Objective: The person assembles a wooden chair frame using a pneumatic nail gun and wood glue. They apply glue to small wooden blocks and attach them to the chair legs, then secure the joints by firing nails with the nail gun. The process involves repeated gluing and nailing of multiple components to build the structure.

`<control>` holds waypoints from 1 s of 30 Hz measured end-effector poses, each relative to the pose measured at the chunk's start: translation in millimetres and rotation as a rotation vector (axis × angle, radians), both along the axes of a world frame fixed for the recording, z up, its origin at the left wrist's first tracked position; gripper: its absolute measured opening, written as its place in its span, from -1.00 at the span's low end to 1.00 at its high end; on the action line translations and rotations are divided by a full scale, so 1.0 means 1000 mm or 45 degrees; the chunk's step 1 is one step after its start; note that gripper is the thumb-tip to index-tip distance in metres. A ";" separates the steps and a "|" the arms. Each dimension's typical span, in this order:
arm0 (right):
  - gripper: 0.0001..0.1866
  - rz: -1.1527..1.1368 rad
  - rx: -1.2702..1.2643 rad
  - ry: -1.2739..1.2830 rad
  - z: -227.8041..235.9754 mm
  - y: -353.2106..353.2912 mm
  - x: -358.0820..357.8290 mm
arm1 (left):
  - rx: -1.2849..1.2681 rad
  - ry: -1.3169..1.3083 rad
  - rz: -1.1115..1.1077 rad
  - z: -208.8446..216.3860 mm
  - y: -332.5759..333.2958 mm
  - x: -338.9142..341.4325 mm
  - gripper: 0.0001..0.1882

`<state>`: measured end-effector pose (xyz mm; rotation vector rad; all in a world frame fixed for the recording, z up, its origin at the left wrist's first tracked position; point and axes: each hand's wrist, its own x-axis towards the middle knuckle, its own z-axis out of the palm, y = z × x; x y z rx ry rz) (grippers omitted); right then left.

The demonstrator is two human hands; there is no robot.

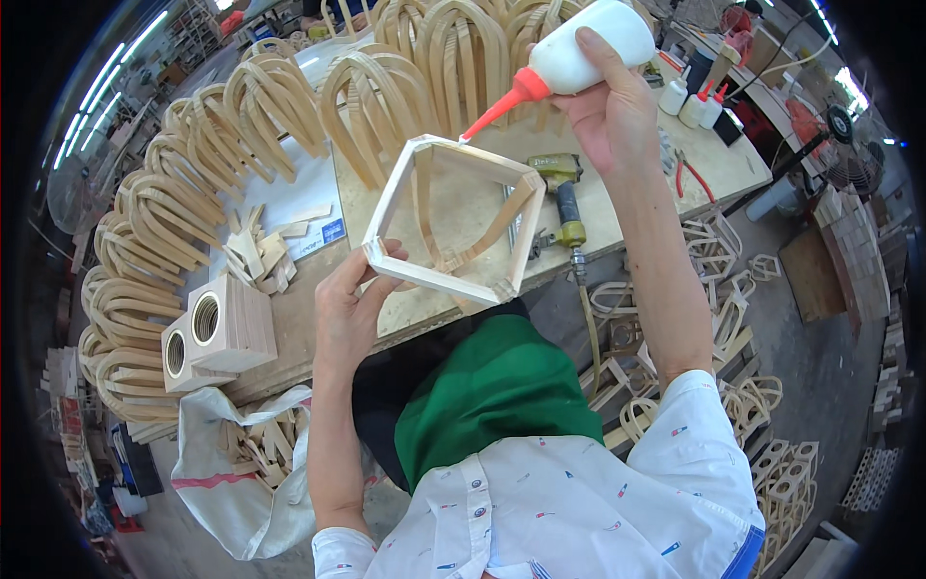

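Note:
My left hand (349, 299) pinches the lower left corner of a pale wooden frame (439, 280). The frame has a five- or six-sided rim of straight strips, with thin curved strips meeting behind it. Up at the right, my right hand (610, 111) is wrapped round a white glue bottle (593, 50), tipped with its red nozzle pointing down to the left. The nozzle's tip is at the frame's upper edge, where a little white shows; whether it touches I cannot tell. On the bench behind the frame lies a green air-powered tool (564, 198).
Bent-wood arches (367, 106) stand in a long curved row along the bench (415, 314). Wood scraps (260, 253) and a block with round holes (231, 323) are at the left. Red-handled pliers (693, 179) and smaller bottles (694, 108) lie right. A white sack (217, 502) holds offcuts below.

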<state>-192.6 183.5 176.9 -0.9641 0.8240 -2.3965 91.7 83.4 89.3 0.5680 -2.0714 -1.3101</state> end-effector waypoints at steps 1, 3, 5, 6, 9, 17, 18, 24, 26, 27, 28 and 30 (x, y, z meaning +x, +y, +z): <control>-0.52 -0.010 0.010 0.005 -0.003 0.002 -0.002 | 0.006 0.013 0.015 -0.001 -0.001 0.000 -0.71; -0.51 -0.057 0.031 -0.036 -0.010 0.000 -0.004 | 0.028 0.013 0.015 -0.001 -0.001 -0.001 -0.71; -0.51 -0.081 0.041 -0.047 -0.012 0.001 -0.006 | 0.058 -0.013 -0.011 -0.001 -0.001 -0.001 -0.71; -0.51 -0.074 0.039 -0.039 -0.013 0.000 -0.005 | 0.050 -0.020 -0.007 -0.001 -0.002 0.000 -0.71; -0.51 -0.081 0.052 -0.030 -0.015 -0.001 -0.008 | 0.041 -0.034 0.002 -0.003 -0.003 0.001 -0.70; -0.52 -0.116 0.088 0.004 -0.019 0.017 -0.024 | 0.067 -0.022 -0.013 -0.001 -0.004 0.000 -0.68; -0.53 -0.128 0.089 -0.007 -0.016 0.024 -0.021 | 0.068 0.002 -0.003 -0.003 -0.005 -0.001 -0.69; -0.53 -0.133 0.115 0.016 -0.016 0.047 -0.026 | 0.068 0.039 0.029 -0.005 -0.007 -0.002 -0.70; -0.53 -0.112 0.131 0.035 -0.017 0.050 -0.025 | 0.068 0.030 0.034 -0.005 -0.007 -0.001 -0.71; -0.53 -0.102 0.141 0.057 -0.017 0.050 -0.023 | 0.067 0.037 0.031 -0.005 -0.008 -0.001 -0.71; -0.53 -0.092 0.151 0.078 -0.017 0.050 -0.022 | 0.067 0.043 0.029 -0.005 -0.008 -0.001 -0.71; -0.53 -0.095 0.179 0.126 -0.019 0.048 -0.022 | 0.055 0.041 0.033 -0.005 -0.008 -0.001 -0.71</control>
